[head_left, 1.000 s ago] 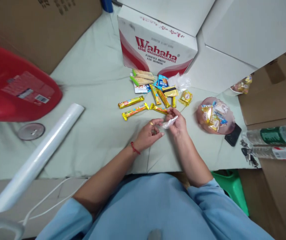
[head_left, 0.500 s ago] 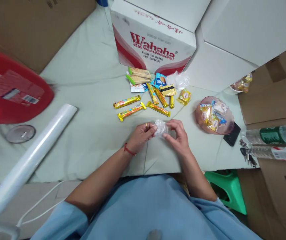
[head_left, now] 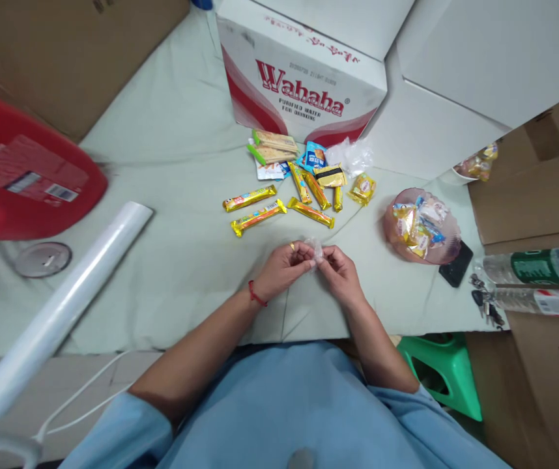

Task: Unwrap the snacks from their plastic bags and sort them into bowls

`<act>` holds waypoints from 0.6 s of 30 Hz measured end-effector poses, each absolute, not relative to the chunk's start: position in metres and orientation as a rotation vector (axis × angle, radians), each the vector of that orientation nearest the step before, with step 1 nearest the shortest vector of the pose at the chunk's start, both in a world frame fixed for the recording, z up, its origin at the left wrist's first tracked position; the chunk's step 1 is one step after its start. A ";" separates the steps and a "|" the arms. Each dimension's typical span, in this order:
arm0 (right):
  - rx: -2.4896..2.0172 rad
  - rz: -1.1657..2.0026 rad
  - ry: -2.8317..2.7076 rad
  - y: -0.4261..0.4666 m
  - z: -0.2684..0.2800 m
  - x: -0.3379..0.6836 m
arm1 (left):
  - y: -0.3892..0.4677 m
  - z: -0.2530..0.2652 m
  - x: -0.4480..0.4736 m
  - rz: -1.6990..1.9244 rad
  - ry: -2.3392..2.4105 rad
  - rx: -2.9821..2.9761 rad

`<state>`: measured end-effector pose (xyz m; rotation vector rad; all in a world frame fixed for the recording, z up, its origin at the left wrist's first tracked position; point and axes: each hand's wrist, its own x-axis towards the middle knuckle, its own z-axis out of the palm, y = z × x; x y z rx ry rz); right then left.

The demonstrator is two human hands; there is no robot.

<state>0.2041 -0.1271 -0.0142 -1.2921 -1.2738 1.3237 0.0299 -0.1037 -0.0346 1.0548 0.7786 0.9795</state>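
Observation:
A small crumpled piece of clear plastic film (head_left: 315, 245) is pinched between both hands, above the cloth near the table's front edge. My left hand (head_left: 288, 266) grips it from the left with thumb and fingers; a ring and a red bracelet show on that arm. From the other side my right hand (head_left: 341, 272) closes on it with thumb and forefinger. Just beyond the hands lie several yellow-wrapped snack bars (head_left: 258, 217). Behind these are green-ended cracker packs (head_left: 273, 148), a blue snack packet (head_left: 315, 156) and another crumpled clear plastic piece (head_left: 350, 156).
A pink glass bowl (head_left: 448, 242) with wrapped snacks stands right, beside a black phone (head_left: 457, 266), keys (head_left: 487, 306) and plastic bottles (head_left: 533, 267). Left are a film roll (head_left: 64, 306), a round lid (head_left: 43, 259) and a red container (head_left: 30, 176). A Wahaha carton (head_left: 303, 85) stands behind.
My right hand has closed in from a looser, wider hold to a pinch on the plastic film. The film looks smaller and more hidden by the fingers.

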 end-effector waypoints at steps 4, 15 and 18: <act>-1.328 1.349 -1.214 -0.126 -0.020 0.207 | -0.102 -0.035 0.031 0.964 0.827 1.092; -1.113 1.631 -0.654 -0.125 -0.007 0.222 | -0.097 -0.028 0.025 1.061 0.823 0.728; -1.054 1.649 -0.565 -0.125 -0.005 0.223 | -0.097 -0.028 0.026 1.084 0.787 0.712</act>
